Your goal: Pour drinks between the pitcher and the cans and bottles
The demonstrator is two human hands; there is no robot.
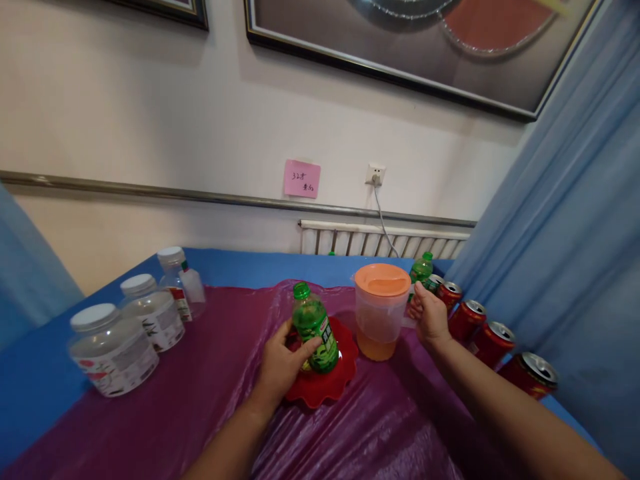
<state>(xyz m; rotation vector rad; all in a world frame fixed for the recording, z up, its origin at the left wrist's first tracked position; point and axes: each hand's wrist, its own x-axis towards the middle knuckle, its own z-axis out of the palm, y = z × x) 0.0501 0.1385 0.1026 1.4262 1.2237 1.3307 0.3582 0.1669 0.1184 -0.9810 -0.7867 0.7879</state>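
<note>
My left hand (280,363) is wrapped round a green plastic drink bottle (316,330), which stands slightly tilted over a red scalloped plate (315,393). The bottle's green cap is on. To the right, my right hand (429,312) grips the handle of a clear plastic pitcher (381,317) with an orange lid. Some orange-brown liquid lies in the bottom of the pitcher. The pitcher is upright beside the plate; whether it touches the table I cannot tell for sure. Fingers cover most of its handle.
Clear jars with white lids (114,350) and a clear bottle (183,287) line the left side. Several red cans (493,343) and another green bottle (423,265) stand at the right. Purple plastic sheeting (200,373) covers the blue table. A radiator (350,239) is behind.
</note>
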